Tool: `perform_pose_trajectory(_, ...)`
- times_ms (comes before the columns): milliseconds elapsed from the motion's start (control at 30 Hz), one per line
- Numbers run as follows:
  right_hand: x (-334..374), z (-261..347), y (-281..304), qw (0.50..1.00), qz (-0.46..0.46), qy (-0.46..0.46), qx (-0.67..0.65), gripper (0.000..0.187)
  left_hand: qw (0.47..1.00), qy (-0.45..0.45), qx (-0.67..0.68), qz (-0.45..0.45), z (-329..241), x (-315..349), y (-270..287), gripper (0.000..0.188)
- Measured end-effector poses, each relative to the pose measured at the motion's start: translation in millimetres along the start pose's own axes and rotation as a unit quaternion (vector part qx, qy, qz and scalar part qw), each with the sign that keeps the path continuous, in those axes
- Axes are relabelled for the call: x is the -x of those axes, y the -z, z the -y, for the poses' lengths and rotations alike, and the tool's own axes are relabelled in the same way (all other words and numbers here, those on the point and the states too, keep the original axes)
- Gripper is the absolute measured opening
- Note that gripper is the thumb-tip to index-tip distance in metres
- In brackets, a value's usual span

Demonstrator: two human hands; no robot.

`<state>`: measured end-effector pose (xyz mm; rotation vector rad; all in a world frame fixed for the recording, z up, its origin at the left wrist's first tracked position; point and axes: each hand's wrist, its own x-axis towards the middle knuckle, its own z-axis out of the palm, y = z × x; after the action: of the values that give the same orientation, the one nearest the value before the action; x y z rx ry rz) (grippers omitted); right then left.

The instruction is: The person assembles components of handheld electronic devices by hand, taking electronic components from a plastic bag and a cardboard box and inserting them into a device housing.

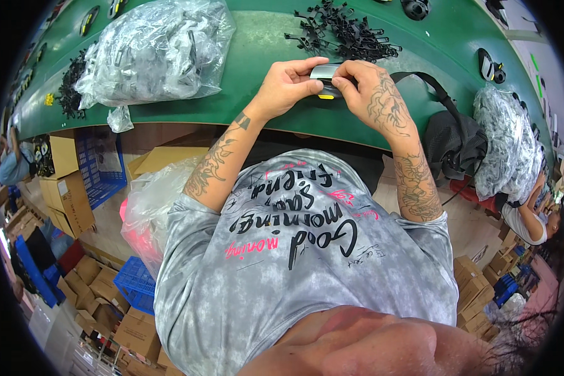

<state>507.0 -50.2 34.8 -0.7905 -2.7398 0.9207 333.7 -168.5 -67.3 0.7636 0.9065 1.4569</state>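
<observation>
Between my hands, over the green table's near edge, is a small silver-grey and black plastic part [323, 73] with a yellow strip on its lower side. My left hand [289, 86] grips its left end, thumb along the near side and index finger stretched along the far side. My right hand [368, 93] holds the right end with bent fingers and thumb, covering much of it. Just beyond my hands lies a loose pile of black plastic clips [351, 34].
A large clear bag of wrapped parts [156, 53] covers the table's left. On the right sit a black mesh bag with a strap [454, 141] and more wrapped parts [504, 144]. A person [529, 219] works at far right. Cardboard boxes [69, 200] and blue crates [135, 285] stand below the table.
</observation>
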Motion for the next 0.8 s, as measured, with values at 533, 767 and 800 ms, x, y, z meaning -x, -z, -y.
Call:
perform_pose_trajectory(533,22,-10,-29,0.977,-0.174,-0.111,-0.061,0.030,0.997,-0.022,-0.003,-0.076,0,-2,-10,0.046)
perform_pose_trajectory(767,15,-23,-43,0.976,-0.197,-0.089,0.008,0.084,0.997,-0.017,0.003,-0.076,5,2,-5,0.048)
perform_pose_trajectory(800,15,-25,-44,0.977,-0.196,-0.088,0.007,0.084,0.997,-0.017,0.003,-0.077,5,1,-3,0.048)
